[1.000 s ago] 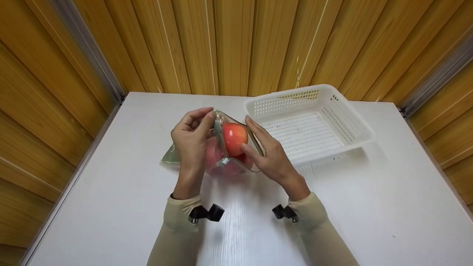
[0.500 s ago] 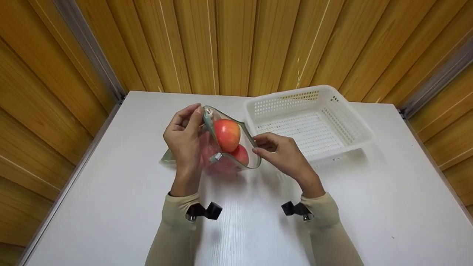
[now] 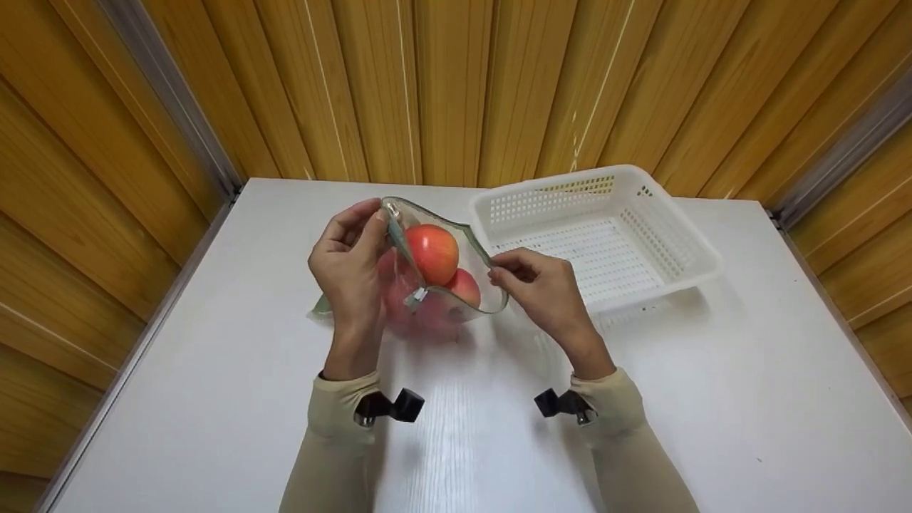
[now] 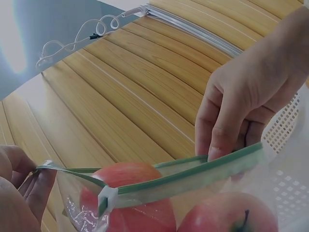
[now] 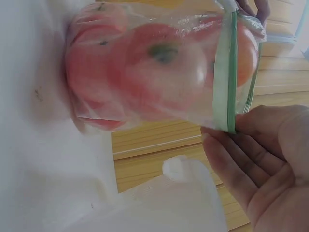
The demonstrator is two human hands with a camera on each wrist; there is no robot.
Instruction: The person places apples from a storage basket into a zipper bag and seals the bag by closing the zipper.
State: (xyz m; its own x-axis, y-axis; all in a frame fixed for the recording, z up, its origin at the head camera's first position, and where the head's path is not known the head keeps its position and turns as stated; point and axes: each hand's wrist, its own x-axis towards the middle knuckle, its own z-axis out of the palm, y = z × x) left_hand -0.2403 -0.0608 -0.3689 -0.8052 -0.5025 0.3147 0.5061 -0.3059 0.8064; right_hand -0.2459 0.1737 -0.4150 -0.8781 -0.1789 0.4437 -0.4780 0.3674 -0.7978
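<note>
A clear zip bag (image 5: 223,72) with a green-edged mouth and a white slider (image 3: 416,295) stands on the table, its mouth spread apart. Several red apples fill it; the topmost apple (image 3: 432,254) sits up at the opening, and another apple (image 3: 464,287) shows lower beside it. My left hand (image 3: 348,260) pinches the left corner of the bag's mouth between thumb and fingers. At the opposite side, my right hand (image 3: 539,288) pinches the green rim. In the right wrist view the apples press against the clear plastic, stems showing on some.
A white perforated plastic basket (image 3: 702,253) stands at the back right of the white table (image 3: 712,399), close behind my right hand. Yellow wood-look panels (image 3: 449,85) wall the far side and both flanks.
My right hand has come off the upper apple and taken the bag's rim at the right. The left hand has shifted slightly left, and the bag's mouth has widened.
</note>
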